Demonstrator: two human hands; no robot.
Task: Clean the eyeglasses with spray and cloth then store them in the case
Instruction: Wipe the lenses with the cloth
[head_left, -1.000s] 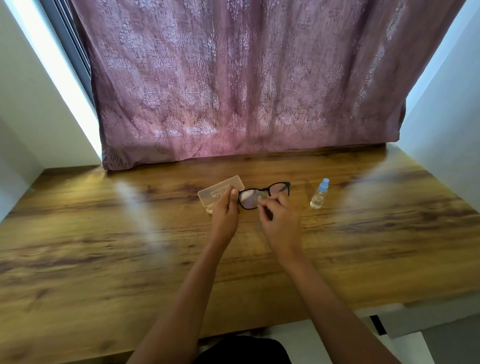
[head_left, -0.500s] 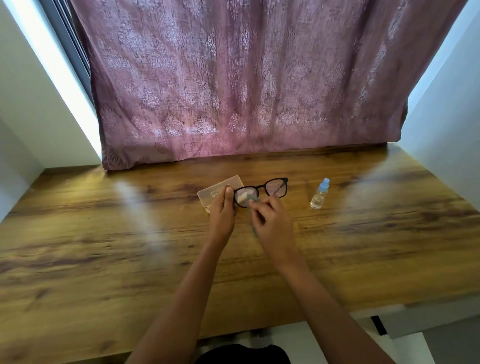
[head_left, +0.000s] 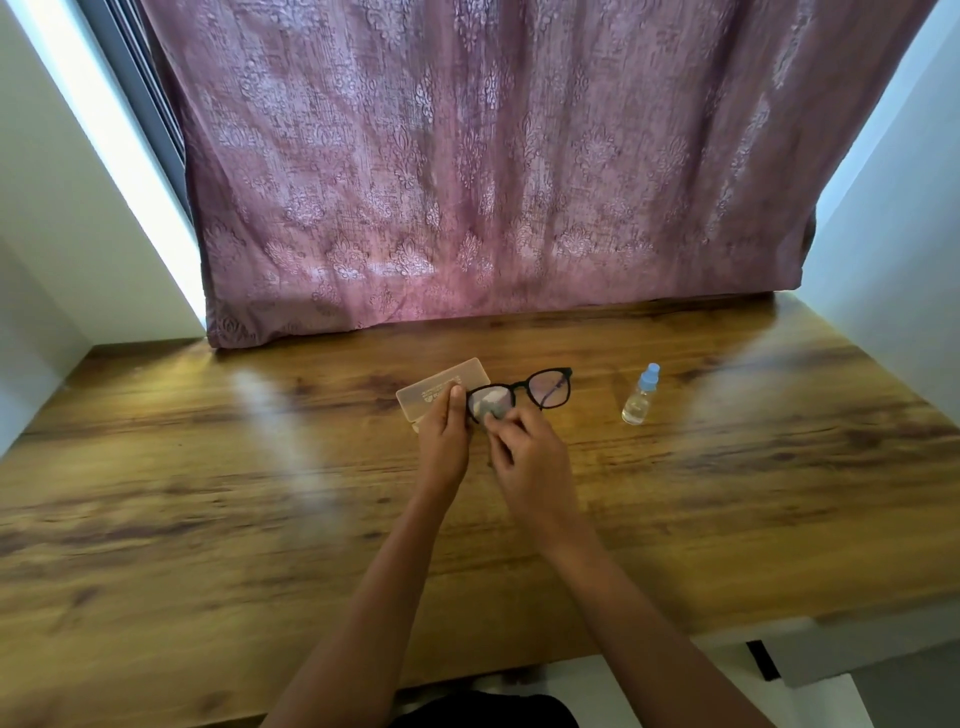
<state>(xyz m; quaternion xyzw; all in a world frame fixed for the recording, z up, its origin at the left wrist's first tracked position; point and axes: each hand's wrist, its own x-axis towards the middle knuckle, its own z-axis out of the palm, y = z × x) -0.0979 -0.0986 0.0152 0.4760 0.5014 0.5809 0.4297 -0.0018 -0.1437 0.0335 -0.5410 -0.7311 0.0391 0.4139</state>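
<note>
Starting at the left: the clear case (head_left: 441, 385) lies flat on the desk (head_left: 208, 493), partly behind the left hand (head_left: 444, 441), and I can't tell if the lid is shut. That hand is clamped on the left end of the eyeglasses (head_left: 548, 389), thumb up against the rim, holding them just above the desk. The right hand (head_left: 530, 460) has its fingers pinched together on a pale cloth (head_left: 491, 404), pressed to the left lens. Further right, the spray bottle (head_left: 640, 397) stands upright with its blue cap on, well apart from both hands.

What I'd worry about: the frame is only held at one end, so rubbing hard could twist it or pop it loose onto the desk. Also, if the lens is dry or gritty, the cloth could just scratch it.
</note>
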